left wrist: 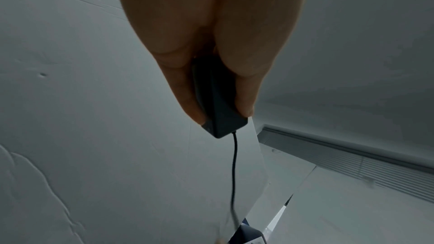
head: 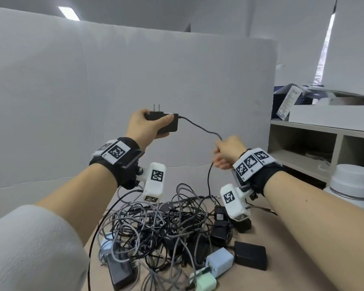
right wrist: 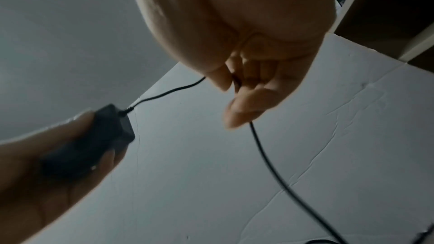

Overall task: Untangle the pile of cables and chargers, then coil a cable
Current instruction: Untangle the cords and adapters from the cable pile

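Your left hand [head: 144, 124] is clamped on the black charger [head: 163, 122], raised above the desk [head: 282, 259]. Its cable [head: 200, 127] slopes right and down to your right hand [head: 227, 152], which pinches it, then drops straight down into the pile [head: 162, 229].

No text reads clearly; the wrist bands [head: 116, 152] carry only black-and-white square marker patterns

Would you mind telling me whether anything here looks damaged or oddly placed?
Nothing looks damaged. The left hand grips a black power adapter raised above the table, and the right hand holds its thin cable, which trails down into the tangled cable pile.
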A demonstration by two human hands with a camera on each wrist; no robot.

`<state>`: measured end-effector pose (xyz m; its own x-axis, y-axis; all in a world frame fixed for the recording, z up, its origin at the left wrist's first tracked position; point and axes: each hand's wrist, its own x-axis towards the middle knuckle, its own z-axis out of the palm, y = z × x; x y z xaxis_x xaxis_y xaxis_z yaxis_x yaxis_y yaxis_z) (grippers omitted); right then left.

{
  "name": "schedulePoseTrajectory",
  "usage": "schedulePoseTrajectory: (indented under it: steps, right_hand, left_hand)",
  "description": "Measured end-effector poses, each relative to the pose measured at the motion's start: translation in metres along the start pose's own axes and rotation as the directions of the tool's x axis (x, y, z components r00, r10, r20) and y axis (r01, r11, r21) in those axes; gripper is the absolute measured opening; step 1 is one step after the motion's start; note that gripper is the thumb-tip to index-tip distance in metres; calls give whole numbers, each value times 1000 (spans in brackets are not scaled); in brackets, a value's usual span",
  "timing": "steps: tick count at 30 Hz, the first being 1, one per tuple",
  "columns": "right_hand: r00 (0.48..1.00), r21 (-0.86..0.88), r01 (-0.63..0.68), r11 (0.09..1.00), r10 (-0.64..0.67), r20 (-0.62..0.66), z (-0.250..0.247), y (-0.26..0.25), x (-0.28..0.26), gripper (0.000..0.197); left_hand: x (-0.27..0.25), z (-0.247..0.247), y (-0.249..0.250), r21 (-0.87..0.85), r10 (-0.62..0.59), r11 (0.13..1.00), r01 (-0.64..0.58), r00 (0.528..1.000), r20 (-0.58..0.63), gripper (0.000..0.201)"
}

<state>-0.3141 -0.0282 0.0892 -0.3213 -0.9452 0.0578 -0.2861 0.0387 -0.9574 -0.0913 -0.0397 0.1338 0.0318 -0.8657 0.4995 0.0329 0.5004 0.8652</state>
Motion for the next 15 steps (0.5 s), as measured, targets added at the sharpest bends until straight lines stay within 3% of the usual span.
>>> schedulePoseTrajectory:
  steps: [2, 3, 5, 6, 8, 10, 12, 15]
  right_hand:
    - [979, 141, 123, 982, -97, -179, 1, -4, 8, 17]
    - [938, 129, 220, 967, -173, -300, 1, -7, 10, 12]
    - [848, -23, 362, 932, -340, -406, -2, -9, 10, 30]
    - [839, -119, 370, 921, -386, -384, -3, -7, 12, 40]
    - [905, -259, 258, 931, -327, -274, 0, -3, 11, 42]
    - [975, -249, 112, 962, -154, -157, 5, 5, 10, 23]
    - [994, -219, 42, 975, -62, -86, 12, 13, 4, 9]
    - [984, -278, 91, 956, -129, -122, 24, 15, -3, 15]
  left_hand:
    - [-1, -4, -6, 21, -14, 1000, 14, 1000, -8, 36]
    - [-1, -6, -9, 25, -24, 999, 24, 1000, -15, 37]
    - [-2, -11, -16, 37, -39, 998, 40, 998, -39, 38]
    - [-3, -14, -19, 37, -50, 998, 52, 997, -54, 41]
    - [-4, -20, -26, -1, -87, 996, 87, 993, -86, 48]
    - [-7, -24, -32, -63, -135, 990, 130, 986, -96, 51]
    - [-9, -26, -39, -100, -177, 981, 169, 980, -86, 52]
    - [-12, -28, -50, -72, -217, 974, 213, 974, -57, 51]
